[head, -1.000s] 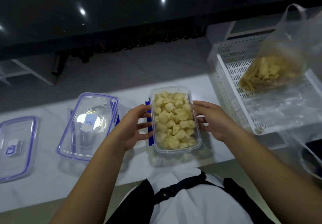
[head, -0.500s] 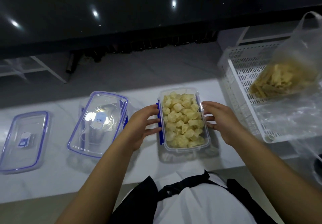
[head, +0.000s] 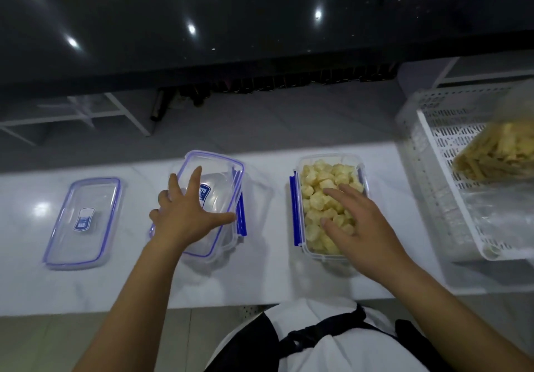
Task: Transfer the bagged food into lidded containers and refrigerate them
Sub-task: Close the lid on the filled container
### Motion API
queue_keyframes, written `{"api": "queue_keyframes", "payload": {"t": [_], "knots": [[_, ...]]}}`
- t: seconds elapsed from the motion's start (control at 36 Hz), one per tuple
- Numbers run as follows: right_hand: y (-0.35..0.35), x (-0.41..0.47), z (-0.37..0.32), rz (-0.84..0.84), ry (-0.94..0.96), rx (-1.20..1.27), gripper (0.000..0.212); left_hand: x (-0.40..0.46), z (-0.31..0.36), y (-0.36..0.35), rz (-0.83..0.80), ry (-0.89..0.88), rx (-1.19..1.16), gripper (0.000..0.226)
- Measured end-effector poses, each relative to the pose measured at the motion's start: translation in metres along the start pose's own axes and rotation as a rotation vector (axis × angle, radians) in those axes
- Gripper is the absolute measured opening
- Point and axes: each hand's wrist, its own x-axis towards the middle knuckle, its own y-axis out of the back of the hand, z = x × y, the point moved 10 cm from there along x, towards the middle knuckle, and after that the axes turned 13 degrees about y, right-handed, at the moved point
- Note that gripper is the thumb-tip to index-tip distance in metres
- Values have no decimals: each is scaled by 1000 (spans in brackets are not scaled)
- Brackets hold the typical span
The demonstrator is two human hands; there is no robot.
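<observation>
A clear rectangular container (head: 329, 253) full of pale yellow food chunks stands on the white counter (head: 260, 279). My right hand (head: 358, 227) lies flat over the chunks, fingers straight. To its left a second clear container (head: 228, 169) sits with a blue-edged lid on top, slightly askew. My left hand (head: 187, 212) is spread over that lid, fingers extended and thumb out to the right. Another blue-edged lid (head: 82, 224) lies flat at the far left. A plastic bag of yellow food strips (head: 491, 154) rests in a white basket (head: 427, 152).
The white perforated basket occupies the counter's right end, with crumpled clear plastic (head: 497, 215) inside it. Beyond the counter is grey floor and a dark glossy surface (head: 202, 24). The counter's front edge runs just in front of my apron.
My left hand left the filled container's side and moved left onto the lidded container. My right hand shifted from the container's right wall onto the food. The view panned left.
</observation>
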Motion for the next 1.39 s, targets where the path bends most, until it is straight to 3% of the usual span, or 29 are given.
{"api": "queue_keyframes", "payload": {"t": [0.14,0.19,0.31,0.39,0.53,0.72,0.81,0.89,1.0,1.11,1.19,1.31,1.39], "knots": [[-2,-2,-17,73,22,184,48,-13,4,17,96,-33,-75,125],[-7,0,-18,106,-59,444,50,-26,9,31,125,-91,-186,123],[-35,6,-32,19,-204,1105,59,-74,44,43,54,-273,-389,126],[-37,11,-39,37,-185,1210,61,-109,77,30,-48,-387,-428,130],[-8,10,-25,179,-140,1106,41,-120,105,7,-251,-456,-502,126],[44,5,6,209,-171,998,40,-100,110,-7,-757,-326,-997,65],[63,-4,16,354,-178,800,39,-113,122,-18,-895,-351,-1038,52],[73,-21,19,464,-207,456,57,-124,131,-33,-1011,-314,-1160,49],[41,-38,4,229,-210,222,105,-138,141,-40,-1058,-314,-1263,43],[15,-49,6,62,-285,-83,134,-157,152,-47,-1102,-337,-1299,43],[18,-49,12,122,-304,-158,138,-166,159,-50,-1132,-352,-1317,43],[20,-46,23,189,-272,-82,126,-170,164,-52,-1135,-375,-1284,28],[17,-52,28,197,-252,-75,122,-153,156,-47,-921,-390,-1278,16]]}}
